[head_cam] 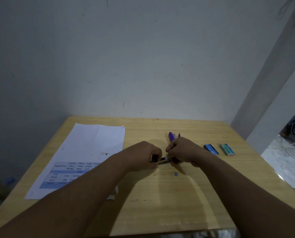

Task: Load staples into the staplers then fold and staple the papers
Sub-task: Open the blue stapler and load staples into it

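A small dark stapler [162, 160] with a metal channel lies low over the middle of the wooden table [160, 194], held from both ends. My left hand [145, 155] grips its left end and my right hand [182, 152] pinches its right end. Just behind my right hand a purple stapler [172, 136] rests on the table, partly hidden. A short strip of staples [175, 174] lies loose in front of my right hand. White papers [85, 152] with a printed blue table lie at the left, their near corner under my left forearm.
A blue staple box [211, 149] and a green staple box [227, 149] sit at the right of the table. A grey wall stands right behind the table. Cables lie on the floor at the far right.
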